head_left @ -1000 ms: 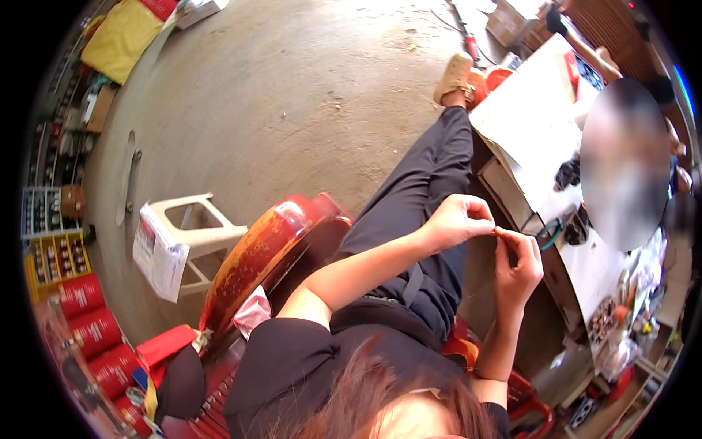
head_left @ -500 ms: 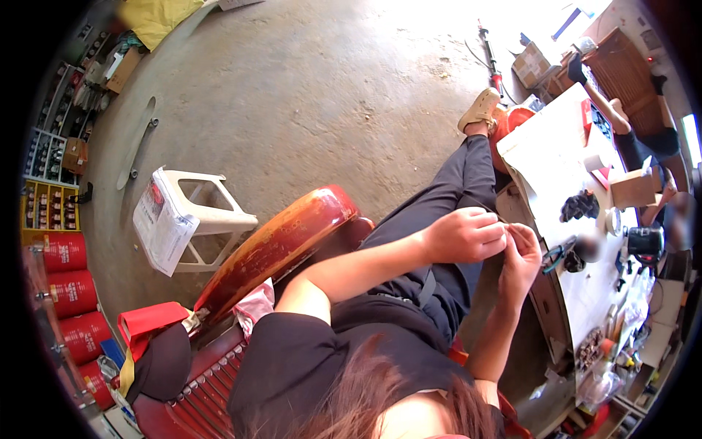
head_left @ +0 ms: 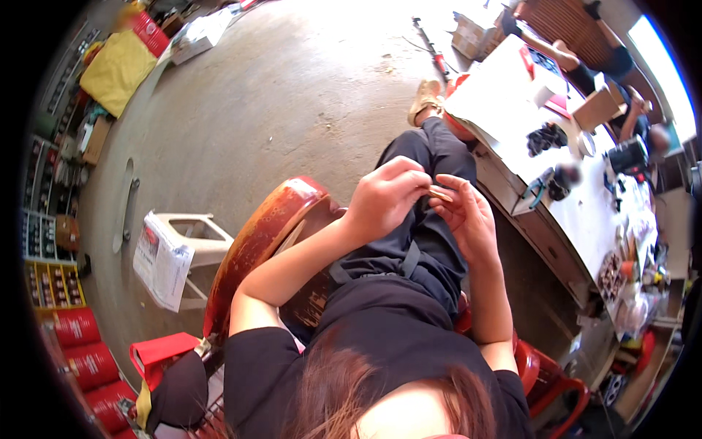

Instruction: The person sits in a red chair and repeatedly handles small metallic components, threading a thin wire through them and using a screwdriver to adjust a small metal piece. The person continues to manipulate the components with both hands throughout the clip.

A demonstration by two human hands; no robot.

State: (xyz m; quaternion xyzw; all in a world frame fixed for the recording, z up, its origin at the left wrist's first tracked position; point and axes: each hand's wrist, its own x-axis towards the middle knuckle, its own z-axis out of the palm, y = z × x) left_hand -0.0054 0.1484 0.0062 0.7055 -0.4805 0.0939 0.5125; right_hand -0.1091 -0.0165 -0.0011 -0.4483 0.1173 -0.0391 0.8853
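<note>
Above my lap, both hands meet around a small, flat, tan piece (head_left: 440, 194) too small to name. My left hand (head_left: 391, 196) is closed in a pinch at the near end of it, and whatever else sits between those fingertips is hidden. My right hand (head_left: 469, 218) grips the piece between thumb and fingers, with the palm partly turned up. My legs in dark trousers stretch out ahead, crossed at the feet.
A red wooden chair's armrest (head_left: 267, 238) curves at my left, with a cream plastic stool (head_left: 191, 249) beyond. At right stands a cluttered white table (head_left: 512, 95); another person (head_left: 632, 102) is at its far side. Red drums (head_left: 73, 329) and a skateboard (head_left: 126, 208) lie left.
My view has turned rightward. Both hands have shifted left in the picture and come a little apart, so the small tan piece now shows between them.
</note>
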